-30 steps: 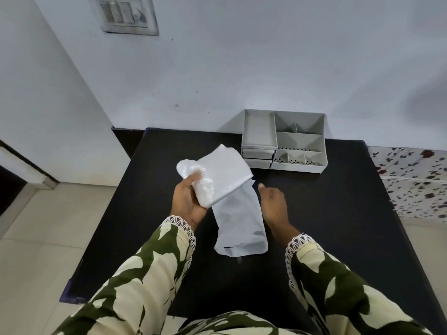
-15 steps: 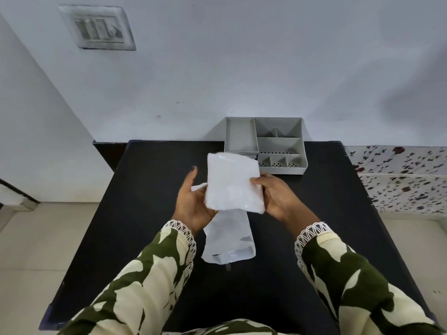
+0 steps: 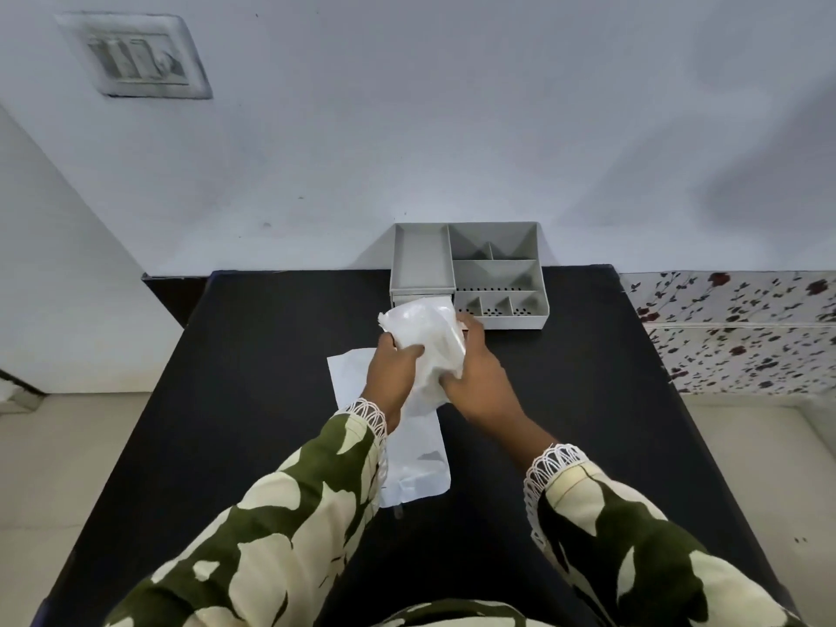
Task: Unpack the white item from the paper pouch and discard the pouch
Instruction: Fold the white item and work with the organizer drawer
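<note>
A white item in thin wrapping (image 3: 425, 337) is held above the black table (image 3: 253, 400) between both hands. My left hand (image 3: 392, 377) grips its left side and my right hand (image 3: 475, 377) grips its right and lower edge. The flat white paper pouch (image 3: 414, 459) lies on the table beneath my hands, running from near my left wrist toward me; my left arm covers part of it.
A grey plastic organiser tray (image 3: 423, 264) with several compartments stands at the table's far edge against the white wall, just beyond my hands. A switch plate (image 3: 135, 56) is on the wall upper left. Floor lies left and right of the table.
My right hand joined the left on the white item, and both hands crumpled it from a flat sheet shape. The pouch stayed on the table.
</note>
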